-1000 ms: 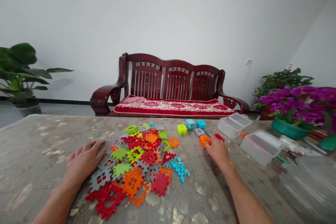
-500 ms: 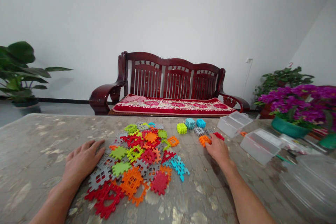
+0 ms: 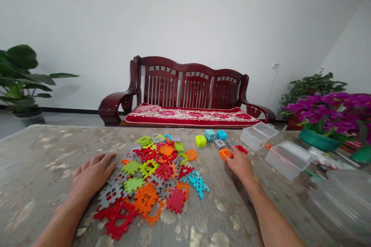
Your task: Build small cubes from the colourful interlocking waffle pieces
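Note:
My left hand point(image 3: 92, 173) lies flat with fingers outstretched on the table, beside a heap of plastic interlocking tiles. The heap has toothed edges and mixed colours, among them a red tile point(image 3: 176, 200), an orange window tile point(image 3: 145, 197), a lime green tile point(image 3: 133, 184) and a blue piece point(image 3: 198, 183). On the right, my right hand point(image 3: 241, 163) rests palm down with its fingers forward. Its thumb side touches a small orange stack of tiles point(image 3: 225, 154); a red stack point(image 3: 241, 149) shows just past its fingers. Some fingertips are hidden.
Behind the orange stack stand lime point(image 3: 200, 141), pale blue point(image 3: 210, 135), bright blue point(image 3: 222, 135) and grey stacks point(image 3: 219, 144). Clear plastic boxes point(image 3: 286, 162) and a purple flower pot point(image 3: 320, 141) occupy the table's right side. A wooden bench point(image 3: 185, 85) stands beyond.

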Demonstrator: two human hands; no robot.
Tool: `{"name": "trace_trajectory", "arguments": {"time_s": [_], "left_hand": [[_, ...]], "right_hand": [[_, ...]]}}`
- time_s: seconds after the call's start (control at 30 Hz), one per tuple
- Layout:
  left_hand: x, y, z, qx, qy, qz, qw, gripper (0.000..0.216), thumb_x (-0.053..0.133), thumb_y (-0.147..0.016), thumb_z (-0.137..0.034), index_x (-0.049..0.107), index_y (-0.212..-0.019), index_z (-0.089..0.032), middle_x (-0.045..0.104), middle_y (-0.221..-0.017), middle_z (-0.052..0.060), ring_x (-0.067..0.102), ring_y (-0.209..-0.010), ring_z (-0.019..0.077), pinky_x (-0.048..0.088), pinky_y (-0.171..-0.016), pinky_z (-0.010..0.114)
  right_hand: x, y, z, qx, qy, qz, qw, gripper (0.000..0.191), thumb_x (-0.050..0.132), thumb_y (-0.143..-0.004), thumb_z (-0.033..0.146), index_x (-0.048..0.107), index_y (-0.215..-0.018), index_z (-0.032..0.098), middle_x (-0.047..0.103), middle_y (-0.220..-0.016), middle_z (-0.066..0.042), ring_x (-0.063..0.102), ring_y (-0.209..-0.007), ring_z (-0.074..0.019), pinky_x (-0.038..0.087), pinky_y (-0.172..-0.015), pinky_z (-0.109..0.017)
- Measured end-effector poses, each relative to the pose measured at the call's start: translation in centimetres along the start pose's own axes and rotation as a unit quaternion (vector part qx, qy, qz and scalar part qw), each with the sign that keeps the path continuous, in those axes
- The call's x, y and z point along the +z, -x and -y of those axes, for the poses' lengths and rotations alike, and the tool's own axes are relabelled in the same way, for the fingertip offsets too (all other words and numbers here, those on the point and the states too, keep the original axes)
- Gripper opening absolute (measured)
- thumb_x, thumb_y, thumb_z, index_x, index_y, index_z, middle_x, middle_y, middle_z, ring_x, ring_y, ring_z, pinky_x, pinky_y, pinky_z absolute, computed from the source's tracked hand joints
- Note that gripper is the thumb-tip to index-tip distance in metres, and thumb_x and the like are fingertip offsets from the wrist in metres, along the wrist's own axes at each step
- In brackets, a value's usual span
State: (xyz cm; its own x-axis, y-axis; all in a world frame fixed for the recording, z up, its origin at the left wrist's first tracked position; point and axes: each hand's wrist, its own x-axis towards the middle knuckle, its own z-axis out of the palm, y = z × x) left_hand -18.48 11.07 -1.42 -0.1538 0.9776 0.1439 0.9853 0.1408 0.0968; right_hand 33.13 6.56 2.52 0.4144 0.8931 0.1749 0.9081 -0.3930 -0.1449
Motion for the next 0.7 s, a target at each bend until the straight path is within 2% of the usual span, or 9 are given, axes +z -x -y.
{"name": "trace_trajectory", "arguments": {"time_s": [0.13, 0.27, 0.7], "left_hand": [[0.3, -0.2, 0.2, 0.001, -0.001, -0.004, 1.000, 0.056, 0.029, -0.097, -0.051, 0.053, -0.143, -0.029, 0.052, -0.146, 0.011, 0.051, -0.131, 0.0347, 0.035, -0.110, 0.050], [0.4, -0.2, 0.3, 0.003, 0.000, -0.006, 1.000, 0.057, 0.028, -0.097, -0.051, 0.053, -0.143, -0.029, 0.051, -0.146, 0.013, 0.051, -0.130, 0.0354, 0.034, -0.110, 0.051], [0.8, -0.3, 0.5, 0.007, 0.004, -0.013, 1.000, 0.055, 0.031, -0.096, -0.050, 0.053, -0.142, -0.029, 0.052, -0.145, 0.012, 0.051, -0.130, 0.0347, 0.036, -0.109, 0.051]], "right_hand": [[0.0, 0.2, 0.1, 0.002, 0.011, 0.000, 1.000, 0.061, 0.053, -0.088, 0.034, 0.046, -0.145, 0.013, 0.066, -0.130, -0.017, 0.064, -0.115, -0.0292, 0.048, -0.090, -0.036], [0.0, 0.5, 0.5, 0.010, 0.044, 0.022, 0.999, 0.068, 0.052, -0.088, 0.041, 0.039, -0.149, 0.012, 0.067, -0.123, -0.020, 0.065, -0.110, -0.0336, 0.050, -0.085, -0.041], [0.4, 0.6, 1.1, 0.002, 0.063, 0.026, 0.998, 0.062, 0.051, -0.089, 0.034, 0.041, -0.144, 0.009, 0.064, -0.126, -0.023, 0.062, -0.113, -0.0330, 0.049, -0.087, -0.040]]}}
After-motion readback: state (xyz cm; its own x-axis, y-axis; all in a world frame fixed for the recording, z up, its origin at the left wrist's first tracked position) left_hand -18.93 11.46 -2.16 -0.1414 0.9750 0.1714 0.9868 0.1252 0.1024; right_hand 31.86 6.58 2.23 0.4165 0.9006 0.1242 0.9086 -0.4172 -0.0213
